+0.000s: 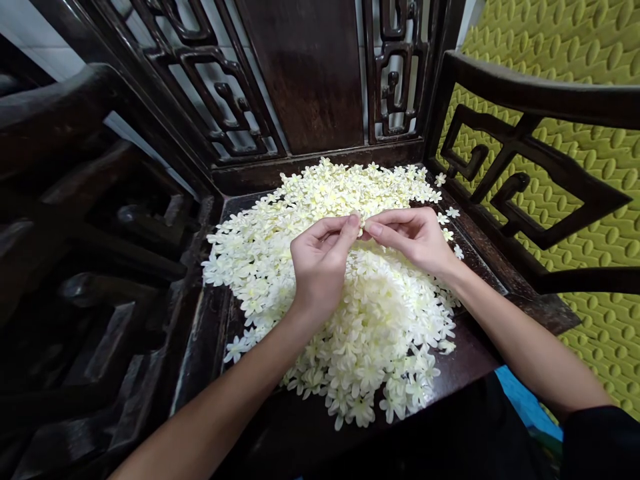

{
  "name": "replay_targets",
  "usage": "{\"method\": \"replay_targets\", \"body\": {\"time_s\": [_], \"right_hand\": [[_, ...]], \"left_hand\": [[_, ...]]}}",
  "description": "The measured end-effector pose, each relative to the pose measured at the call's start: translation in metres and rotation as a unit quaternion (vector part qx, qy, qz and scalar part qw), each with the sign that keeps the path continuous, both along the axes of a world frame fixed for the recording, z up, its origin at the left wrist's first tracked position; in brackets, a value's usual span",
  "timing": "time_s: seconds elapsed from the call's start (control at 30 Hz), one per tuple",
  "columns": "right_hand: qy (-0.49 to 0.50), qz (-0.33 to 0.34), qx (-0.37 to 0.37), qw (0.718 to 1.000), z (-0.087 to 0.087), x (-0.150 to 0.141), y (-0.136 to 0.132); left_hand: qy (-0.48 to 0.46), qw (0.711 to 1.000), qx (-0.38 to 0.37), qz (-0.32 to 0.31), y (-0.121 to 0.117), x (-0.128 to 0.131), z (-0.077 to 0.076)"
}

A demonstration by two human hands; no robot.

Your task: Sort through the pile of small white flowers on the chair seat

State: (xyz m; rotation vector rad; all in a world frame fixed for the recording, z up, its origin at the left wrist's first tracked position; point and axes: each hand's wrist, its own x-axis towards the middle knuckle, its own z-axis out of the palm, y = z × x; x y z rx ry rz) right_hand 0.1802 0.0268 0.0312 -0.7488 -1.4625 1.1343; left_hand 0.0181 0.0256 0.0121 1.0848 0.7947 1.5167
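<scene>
A wide heap of small white flowers [370,320] with pale yellow centres covers the seat of a dark wooden chair. Over the middle of the heap, my left hand [320,267] is closed, thumb and fingers pinched together. My right hand [415,239] is pinched too, its fingertips almost meeting those of the left. Between the two sets of fingertips shows a small pale flower [361,231], mostly covered by the fingers. Both wrists pass above the flowers without visibly pressing on them.
Behind the heap rises the carved chair back [310,73]. Openwork armrests stand at the left [90,220] and right [530,173]. A few loose flowers [453,212] lie by the right edge of the seat [473,360]. Yellow-green textured matting [600,220] lies beyond.
</scene>
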Motion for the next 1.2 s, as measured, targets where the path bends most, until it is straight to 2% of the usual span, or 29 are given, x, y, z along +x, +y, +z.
{"method": "replay_targets", "body": {"time_s": [0.37,0.83,1.2], "right_hand": [[-0.021,0.0,0.016,1.0,-0.0017,-0.0014,-0.0006],[-0.018,-0.035,0.0,0.999,-0.0022,-0.0052,-0.0013],[-0.004,-0.018,0.005,1.0,-0.0062,-0.004,0.0003]], "left_hand": [[0.005,1.0,-0.002,0.015,0.0,0.001,0.0015],[0.014,1.0,-0.001,0.024,-0.0024,0.0017,0.0037],[0.007,1.0,0.0,0.027,-0.0016,0.002,0.0022]]}}
